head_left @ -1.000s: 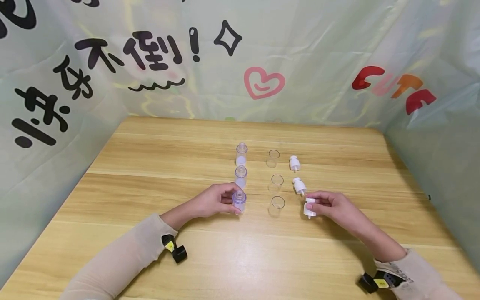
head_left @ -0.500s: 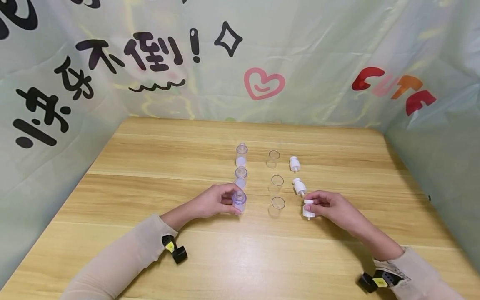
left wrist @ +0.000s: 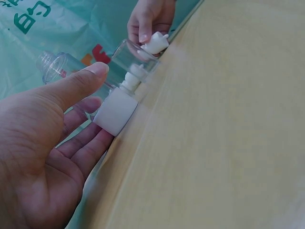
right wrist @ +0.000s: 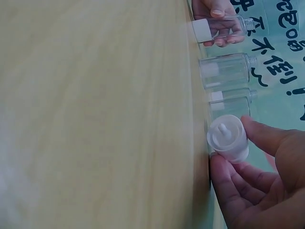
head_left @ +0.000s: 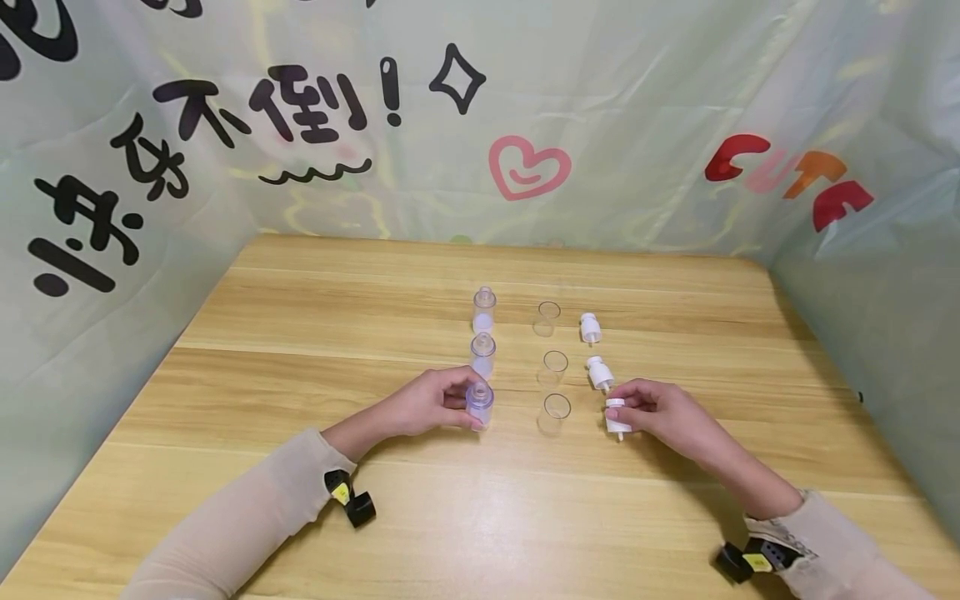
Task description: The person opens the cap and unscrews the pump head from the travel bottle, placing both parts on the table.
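My left hand holds a small clear bottle with a white base, thumb on one side and fingers on the other. The bottle is upright at the near end of a row, and its open threaded neck shows in the left wrist view. Between thumb and fingers, my right hand pinches a white pump head. Its stem points down in the head view and faces the camera in the right wrist view. Just behind that hand lies another white pump head, with a third pump head farther back.
Two more clear bottles stand behind the held one, a middle bottle and a far bottle. Between bottles and pump heads runs a row of clear caps, the nearest cap level with my hands. A printed curtain encloses the wooden table.
My right hand and the pump head in it have shifted very slightly left, with the forearm drawn a little inward. The left hand keeps its hold on the bottle.
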### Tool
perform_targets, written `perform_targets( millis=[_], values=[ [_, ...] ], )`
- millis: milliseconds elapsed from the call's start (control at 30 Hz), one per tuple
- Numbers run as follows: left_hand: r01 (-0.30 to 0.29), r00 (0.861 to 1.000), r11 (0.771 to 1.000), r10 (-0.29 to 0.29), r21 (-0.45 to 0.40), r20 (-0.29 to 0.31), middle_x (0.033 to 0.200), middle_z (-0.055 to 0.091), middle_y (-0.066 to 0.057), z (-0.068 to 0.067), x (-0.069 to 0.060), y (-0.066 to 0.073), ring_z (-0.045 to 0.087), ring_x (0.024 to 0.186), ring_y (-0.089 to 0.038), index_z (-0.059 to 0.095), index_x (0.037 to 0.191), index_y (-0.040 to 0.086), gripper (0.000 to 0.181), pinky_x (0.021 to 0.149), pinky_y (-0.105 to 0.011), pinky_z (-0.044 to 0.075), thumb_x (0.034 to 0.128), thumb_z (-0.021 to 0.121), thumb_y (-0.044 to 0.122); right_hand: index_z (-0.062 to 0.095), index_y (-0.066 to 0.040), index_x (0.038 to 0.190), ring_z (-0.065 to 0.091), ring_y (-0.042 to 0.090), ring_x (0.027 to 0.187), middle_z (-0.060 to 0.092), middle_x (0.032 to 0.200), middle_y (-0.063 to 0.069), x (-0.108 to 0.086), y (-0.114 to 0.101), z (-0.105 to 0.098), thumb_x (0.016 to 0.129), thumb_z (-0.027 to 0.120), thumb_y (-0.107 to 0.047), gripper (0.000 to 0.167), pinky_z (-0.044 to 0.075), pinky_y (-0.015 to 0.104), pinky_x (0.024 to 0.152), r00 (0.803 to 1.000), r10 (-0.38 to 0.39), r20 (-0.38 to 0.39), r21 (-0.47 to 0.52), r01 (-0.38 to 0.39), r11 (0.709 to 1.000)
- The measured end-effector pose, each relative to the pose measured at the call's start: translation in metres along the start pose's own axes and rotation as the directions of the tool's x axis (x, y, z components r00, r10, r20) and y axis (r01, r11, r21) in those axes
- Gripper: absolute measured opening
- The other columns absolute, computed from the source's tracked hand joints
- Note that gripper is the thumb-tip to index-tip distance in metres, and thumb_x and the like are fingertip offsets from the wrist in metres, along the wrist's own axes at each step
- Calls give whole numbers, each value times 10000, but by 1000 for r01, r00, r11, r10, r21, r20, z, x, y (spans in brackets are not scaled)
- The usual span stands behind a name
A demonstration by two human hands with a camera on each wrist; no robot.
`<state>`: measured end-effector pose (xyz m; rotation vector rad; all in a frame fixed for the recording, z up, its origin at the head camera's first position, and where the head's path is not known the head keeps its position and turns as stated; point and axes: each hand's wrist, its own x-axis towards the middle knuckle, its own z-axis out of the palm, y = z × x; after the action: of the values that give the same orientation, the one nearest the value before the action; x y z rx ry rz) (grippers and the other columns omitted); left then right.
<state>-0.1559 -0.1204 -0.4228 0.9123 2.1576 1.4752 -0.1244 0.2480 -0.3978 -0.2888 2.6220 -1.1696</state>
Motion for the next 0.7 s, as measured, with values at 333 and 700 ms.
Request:
perform_targets(
  millis=[333,700],
  values=[
    [-9,1000,1000,9,18,0,1089,657,-47,0,0,-1,642,1034,-189,613,1151,102,391,892,-263,537,811,804,134,698,-73,1083,559,165,764,656,862,5,2,-3,1,901,709,-392,368,474,240,613,999,15,-37,-100,-19,995],
    [4,1000,1000,-4,18,-6,1109,660,-68,-1,1,0,635,1066,-211,615,1165,77,405,906,-258,528,811,804,129,696,-61,1092,595,170,715,646,793,6,3,-4,0,907,688,-432,414,471,247,577,998,48,-28,-86,-50,995]
  ],
)
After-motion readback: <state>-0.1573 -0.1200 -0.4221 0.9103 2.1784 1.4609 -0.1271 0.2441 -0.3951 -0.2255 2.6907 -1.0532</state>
